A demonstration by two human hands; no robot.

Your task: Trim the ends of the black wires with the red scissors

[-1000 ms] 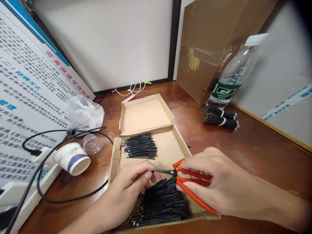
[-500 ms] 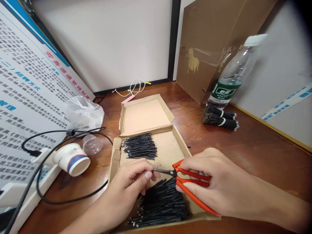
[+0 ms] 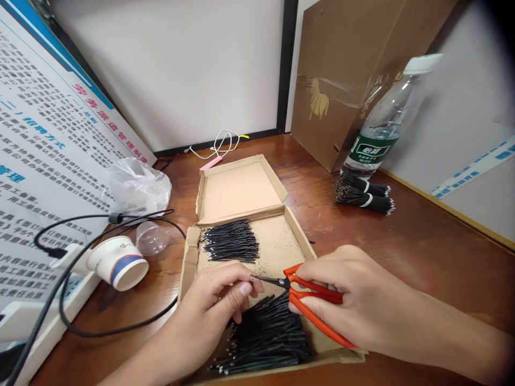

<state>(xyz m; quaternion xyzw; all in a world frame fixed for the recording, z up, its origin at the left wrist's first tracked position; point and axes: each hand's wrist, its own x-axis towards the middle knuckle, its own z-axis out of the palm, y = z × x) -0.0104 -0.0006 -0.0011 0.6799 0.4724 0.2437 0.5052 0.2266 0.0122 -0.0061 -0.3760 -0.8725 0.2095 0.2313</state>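
Scissors (image 3: 281, 282), one pair, over the carton (image 3: 277, 241), held in the right hand (image 3: 352, 297). Right fingers wrap the red handles (image 3: 319, 323); blades (image 3: 267, 279) look nearly together, tips just beside the left fingertips. Left hand (image 3: 217, 300), also above the carton, thumb and forefinger pinching what seems a black wire (image 3: 252, 280); only a dark end shows, the rest covered by the hand.

Step in hand looks like trimming that end. To do it well, I judge: let only a short end stand clear of the pinch, set the blades square across it, check that no skin lies between the edges, then squeeze gently. Working low over the carton should catch the scraps.

Counts. Wires in hand: one end visible, cannot tell if more. Loose piles inside the carton: two, the far pile (image 3: 231, 240) at its far left, the near pile (image 3: 277, 332) along its near edge; single wires too crowded to count. Tied bundles (image 3: 364, 194), right of the carton on the bench (image 3: 418, 257): two. Bottle (image 3: 374, 145), right of the carton: one. Left of it: paper cup (image 3: 116, 257), one; clear cup (image 3: 153, 238), one; plastic bag (image 3: 140, 185), one.
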